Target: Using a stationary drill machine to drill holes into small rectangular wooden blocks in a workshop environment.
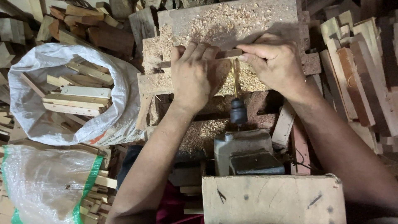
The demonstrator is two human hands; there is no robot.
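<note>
Nearest, motor housing drives drill bit away from camera; left hand and right hand pinch wooden strip crosswise (long axis left-right) over sawdust.

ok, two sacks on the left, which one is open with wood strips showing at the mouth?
The upper white sack, its mouth rolled wide open around pale wood strips. The lower clear sack with green stripes only shows its contents through the plastic.

light: dim, warm, from above | brightest: white sack at 9 o'clock | shadows: dark at 3 and 6 o'clock | focus: sharp centre, soft edges
</note>
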